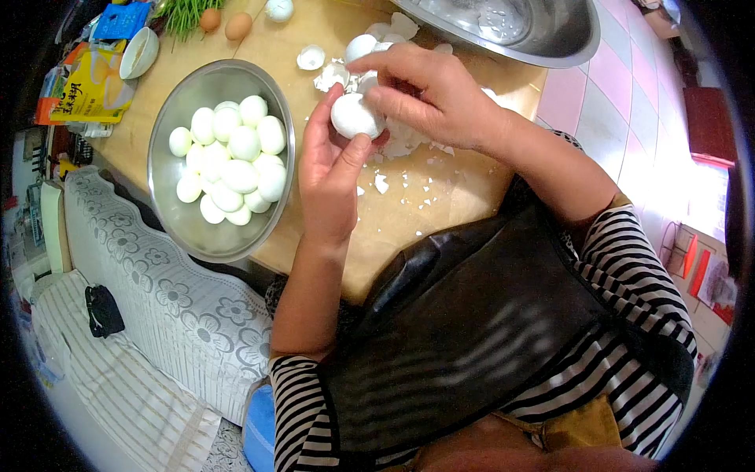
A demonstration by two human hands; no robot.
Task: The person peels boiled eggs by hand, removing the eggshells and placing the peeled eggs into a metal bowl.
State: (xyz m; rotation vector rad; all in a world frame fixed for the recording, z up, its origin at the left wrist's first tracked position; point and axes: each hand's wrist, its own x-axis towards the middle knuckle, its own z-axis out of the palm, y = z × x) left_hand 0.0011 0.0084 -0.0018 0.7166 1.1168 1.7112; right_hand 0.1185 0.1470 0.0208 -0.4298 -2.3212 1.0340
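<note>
My left hand [333,177] is wrapped around a white egg [356,116], its thumb against the lower edge. Over the egg's upper right side, my right hand [444,98] has its fingers curled, and the thumb touches the egg. What those fingertips pinch, if anything, is hidden. Broken eggshells [332,76] lie behind the hands, and small shell bits [382,185] are scattered on the table below them. Another white egg [360,47] rests just beyond the right fingers. To the left, a steel bowl [161,189] holds several smooth, peeled eggs [244,143].
A large metal basin [578,43] occupies the table's far right corner. Along the back are brown eggs [238,27], green stalks [182,17], a white bowl [140,53] and a yellow packet [94,86]. A patterned, cloth-covered seat [181,291] stands left of the table [314,267].
</note>
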